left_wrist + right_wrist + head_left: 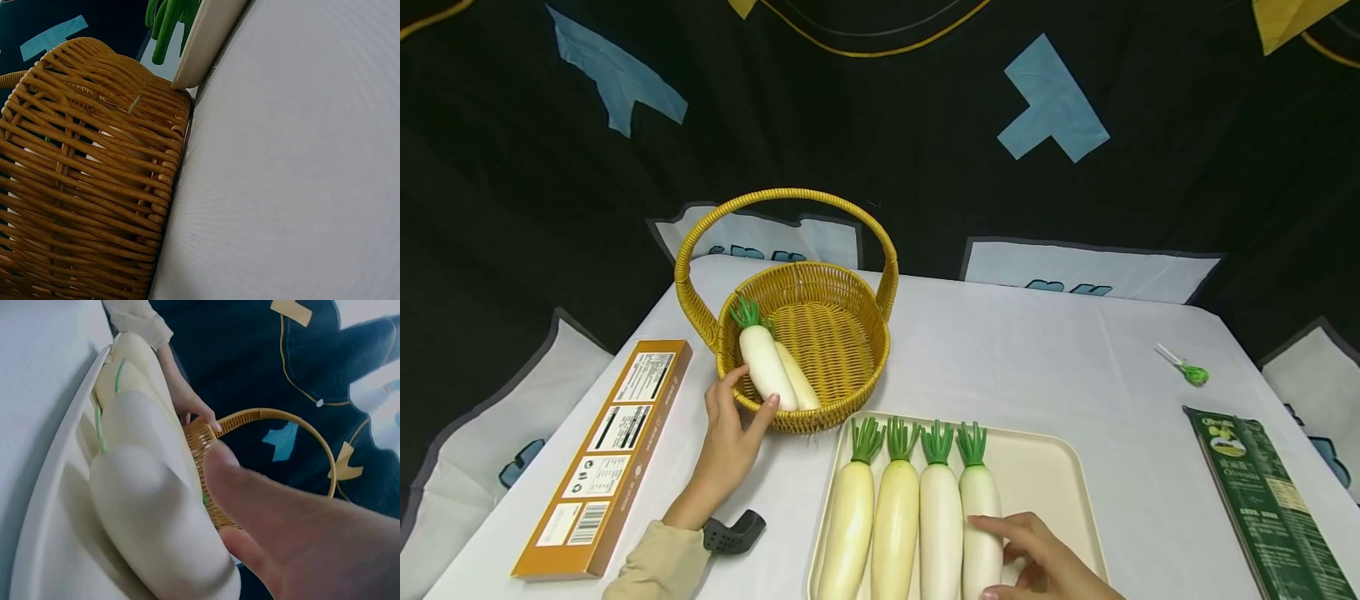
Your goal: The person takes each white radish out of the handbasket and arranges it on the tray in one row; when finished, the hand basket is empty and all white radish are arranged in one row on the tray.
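Note:
In the head view my left hand [730, 437] is at the near rim of the wicker basket [880, 367], its fingers spread at a white radish [765, 362]. That radish lies beside a creamier radish [797, 379] inside the basket. The left wrist view shows the basket's woven side [94, 162] but no fingers. My right hand [1037, 554] rests its index finger across the rightmost white radish [981, 500] on the cream tray [1075, 467]. In the right wrist view the thumb [250, 494] extends over that radish [156, 519]; some fingers are hidden.
Left of that radish lie another white radish [940, 525] and two creamier ones. An orange box [610, 458] lies at left. At right are a green lollipop [1193, 374] and a dark green packet [1262, 500]. A black curtain [880, 125] hangs behind the white table [1037, 358].

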Action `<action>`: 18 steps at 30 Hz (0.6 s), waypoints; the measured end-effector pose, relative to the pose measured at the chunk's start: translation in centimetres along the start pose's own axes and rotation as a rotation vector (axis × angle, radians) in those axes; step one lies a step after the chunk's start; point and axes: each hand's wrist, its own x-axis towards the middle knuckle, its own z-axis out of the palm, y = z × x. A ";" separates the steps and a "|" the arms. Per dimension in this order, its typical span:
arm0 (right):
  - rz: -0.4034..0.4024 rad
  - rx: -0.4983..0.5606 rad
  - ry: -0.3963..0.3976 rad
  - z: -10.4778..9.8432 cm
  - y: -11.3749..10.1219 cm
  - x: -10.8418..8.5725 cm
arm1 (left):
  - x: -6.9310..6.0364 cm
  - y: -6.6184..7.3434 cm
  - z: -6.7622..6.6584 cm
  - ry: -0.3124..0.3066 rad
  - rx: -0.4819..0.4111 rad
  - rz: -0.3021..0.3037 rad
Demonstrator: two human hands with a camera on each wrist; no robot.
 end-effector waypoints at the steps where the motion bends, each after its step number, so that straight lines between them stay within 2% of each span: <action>1: -0.036 -0.056 0.012 0.1 0.0 0.0 | 0.0 0.0 0.0 0.001 0.001 0.000; 3: -0.086 -0.141 0.028 0.1 0.0 -0.1 | 0.0 0.0 0.1 -0.004 -0.002 -0.002; 4: -0.084 -0.179 0.035 0.1 -0.1 -0.1 | 0.1 0.0 0.1 -0.004 -0.003 -0.003; 7: -0.017 -0.230 0.025 -0.1 -0.7 -0.2 | 0.1 0.0 0.1 -0.008 -0.001 -0.002; 12: 0.122 -0.251 -0.017 -0.6 -1.8 -0.1 | 0.0 0.0 0.0 -0.006 0.005 -0.001; 16: 0.195 -0.340 0.001 -0.6 -2.5 0.1 | 0.0 0.1 -0.1 -0.006 0.006 -0.004; 18: 0.196 -0.430 0.031 -0.6 -2.8 0.3 | 0.0 0.1 -0.1 -0.006 0.005 -0.008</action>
